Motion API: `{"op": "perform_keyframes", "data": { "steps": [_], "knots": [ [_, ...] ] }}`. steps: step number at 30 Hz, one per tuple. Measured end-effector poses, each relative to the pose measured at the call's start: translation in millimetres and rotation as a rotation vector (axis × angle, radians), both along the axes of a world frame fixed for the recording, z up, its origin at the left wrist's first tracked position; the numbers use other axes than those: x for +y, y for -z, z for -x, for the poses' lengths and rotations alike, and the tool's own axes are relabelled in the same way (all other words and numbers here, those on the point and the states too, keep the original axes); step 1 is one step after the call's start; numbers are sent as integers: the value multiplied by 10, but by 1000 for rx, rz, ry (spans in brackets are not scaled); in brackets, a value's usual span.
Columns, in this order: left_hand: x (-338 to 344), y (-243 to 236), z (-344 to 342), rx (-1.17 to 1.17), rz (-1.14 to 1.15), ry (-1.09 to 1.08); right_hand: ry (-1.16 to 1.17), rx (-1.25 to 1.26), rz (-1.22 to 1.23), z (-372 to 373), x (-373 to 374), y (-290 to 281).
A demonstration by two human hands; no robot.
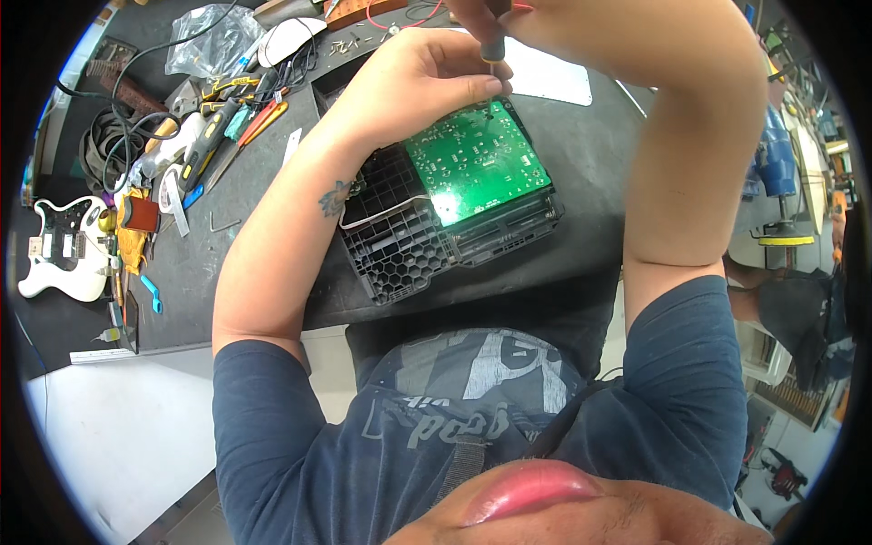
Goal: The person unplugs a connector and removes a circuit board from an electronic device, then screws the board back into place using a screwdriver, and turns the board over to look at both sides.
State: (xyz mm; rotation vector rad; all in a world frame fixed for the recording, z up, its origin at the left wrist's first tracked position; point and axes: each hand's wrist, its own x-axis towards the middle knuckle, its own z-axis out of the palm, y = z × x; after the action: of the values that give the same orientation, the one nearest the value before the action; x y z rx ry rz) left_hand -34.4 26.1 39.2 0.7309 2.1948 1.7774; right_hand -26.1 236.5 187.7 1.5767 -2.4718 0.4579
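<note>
We have a green board (481, 163), dotted with solder joints and glare-bright near one corner, lying on the right part of a black plastic case (400, 259). The case, latticed and honeycombed, sits aslant. We hold the screwdriver (493, 49) by the board's far edge, its tip hidden.

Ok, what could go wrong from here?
The screwdriver in the right hand could slip and scratch the green circuit board. The left hand, with its fingers close to the shaft, might get jabbed. The small loose parts on the bench beyond the left forearm could perhaps be knocked and lost.
</note>
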Motion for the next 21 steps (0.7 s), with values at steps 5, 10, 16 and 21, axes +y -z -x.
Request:
{"op": "perform_keyframes", "data": {
  "steps": [5, 10, 16, 21],
  "knots": [
    [1, -54, -42, 68, 127, -67, -55, 93, 144, -152, -52, -28],
    [22, -25, -66, 131, 125, -153, 413, 125, -185, -339, -320, -48],
    [28, -47, -72, 51, 116, -14, 102, -79, -239, -172, -70, -223],
    [30, -52, -64, 101, 87, -39, -39, 51, 104, -93, 72, -117]
  ]
}}
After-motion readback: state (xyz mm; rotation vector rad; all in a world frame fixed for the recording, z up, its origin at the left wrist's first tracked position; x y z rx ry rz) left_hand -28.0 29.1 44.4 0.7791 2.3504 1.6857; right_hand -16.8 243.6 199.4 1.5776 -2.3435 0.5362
